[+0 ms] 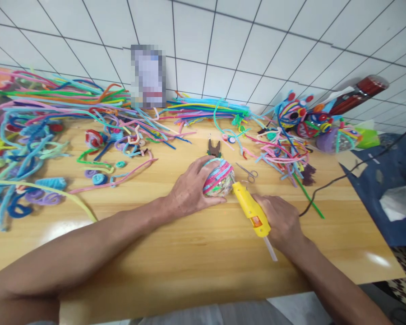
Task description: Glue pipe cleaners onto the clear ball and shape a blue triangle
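My left hand (191,185) is wrapped round a ball (219,176) banded with pink, blue and multicoloured pipe cleaners, resting at the middle of the table. In my right hand (280,219) is a yellow hot glue gun (251,208), its nozzle at the ball's right side. A clear glue stick (269,249) pokes out of the gun's back end. Just beyond the ball lie pliers (214,147) with dark handles, and small scissors (247,172) lie to its right. The far side of the ball and my right fingertips are hidden.
Pipe cleaners (67,101) in many colours pile up along the wall and left side. Coiled pieces (99,179) lie at left. More pipe cleaners (284,153) and decorated figures (291,113) stand at right. A phone-like blurred object (149,76) leans on the tiles. A black cord (345,174) crosses the right side.
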`<state>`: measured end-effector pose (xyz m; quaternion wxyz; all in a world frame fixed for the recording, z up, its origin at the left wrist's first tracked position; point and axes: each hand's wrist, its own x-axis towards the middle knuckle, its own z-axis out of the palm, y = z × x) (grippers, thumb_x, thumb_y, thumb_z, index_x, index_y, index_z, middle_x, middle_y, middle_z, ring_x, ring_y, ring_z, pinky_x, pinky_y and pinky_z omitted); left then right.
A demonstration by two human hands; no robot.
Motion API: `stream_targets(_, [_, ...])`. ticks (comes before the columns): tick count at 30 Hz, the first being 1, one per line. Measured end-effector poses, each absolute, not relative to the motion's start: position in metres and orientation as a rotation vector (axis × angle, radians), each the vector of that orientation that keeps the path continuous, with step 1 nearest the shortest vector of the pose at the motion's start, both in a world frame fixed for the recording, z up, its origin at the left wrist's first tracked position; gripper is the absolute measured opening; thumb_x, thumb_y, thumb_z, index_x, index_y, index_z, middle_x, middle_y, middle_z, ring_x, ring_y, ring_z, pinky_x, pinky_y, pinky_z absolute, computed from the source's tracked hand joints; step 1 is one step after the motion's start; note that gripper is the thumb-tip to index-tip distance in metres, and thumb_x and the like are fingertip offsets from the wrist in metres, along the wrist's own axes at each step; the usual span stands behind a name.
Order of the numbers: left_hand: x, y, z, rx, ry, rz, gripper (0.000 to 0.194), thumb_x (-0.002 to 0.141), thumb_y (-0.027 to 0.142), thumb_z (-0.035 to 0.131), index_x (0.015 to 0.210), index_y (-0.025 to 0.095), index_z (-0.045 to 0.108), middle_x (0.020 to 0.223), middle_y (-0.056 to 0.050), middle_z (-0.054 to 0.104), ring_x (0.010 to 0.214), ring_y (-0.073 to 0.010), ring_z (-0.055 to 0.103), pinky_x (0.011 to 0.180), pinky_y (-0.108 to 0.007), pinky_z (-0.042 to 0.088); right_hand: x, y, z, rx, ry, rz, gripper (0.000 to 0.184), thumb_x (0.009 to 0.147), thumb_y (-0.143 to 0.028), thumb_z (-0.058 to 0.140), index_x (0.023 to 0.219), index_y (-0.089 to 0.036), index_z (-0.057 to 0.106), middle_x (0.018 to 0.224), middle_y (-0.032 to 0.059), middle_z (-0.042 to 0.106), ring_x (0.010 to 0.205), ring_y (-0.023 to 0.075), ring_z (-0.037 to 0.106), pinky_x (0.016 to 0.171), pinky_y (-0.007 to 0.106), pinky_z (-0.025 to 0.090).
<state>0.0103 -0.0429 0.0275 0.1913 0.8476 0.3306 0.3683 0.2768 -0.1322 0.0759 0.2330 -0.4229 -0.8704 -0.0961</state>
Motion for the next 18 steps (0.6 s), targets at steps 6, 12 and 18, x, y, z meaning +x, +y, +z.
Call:
stream_targets(6, [0.0106,-0.0431,0.0268,2.359,0.935,1.034,0.099,0.076,0.053,0.091,0.155,0.029,0.037,0.154,-0.016,0.051,0.146,-0.0354,0.055,0.118,-0.053,0.054,0.2779,-0.133,0.0745,-1.187,-2.366,-0.209,0.024,0.105,-0.021,0.048,0.121,-0.015,0.064,0.082,0.007,0.074,0.068,0.0216,0.068,0.066,0.033,0.051])
stream_targets(12, [0.0108,-0.0431,0.0269,2.374,0.939,1.033,0.101,0.076,0.055,0.09,0.156,0.026,0.035,0.153,-0.018,0.051,0.145,-0.0364,0.056,0.117,-0.054,0.055,0.2741,-0.1298,0.0775,-1.141,-2.322,-0.254,0.024,0.109,-0.025,0.044,0.123,-0.018,0.061,0.085,0.0073,0.076,0.068,0.0204,0.069,0.066,0.032,0.052])
stream_targets(18, [0.0108,-0.0452,0.0268,2.398,0.955,1.011,0.101,0.077,0.055,0.09,0.157,0.028,0.034,0.155,-0.018,0.05,0.145,-0.036,0.056,0.116,-0.053,0.056,0.2755,-0.1307,0.0728,-1.182,-2.354,-0.263,0.025,0.105,-0.023,0.048,0.124,-0.016,0.062,0.083,0.0078,0.075,0.068,0.022,0.068,0.065,0.034,0.051])
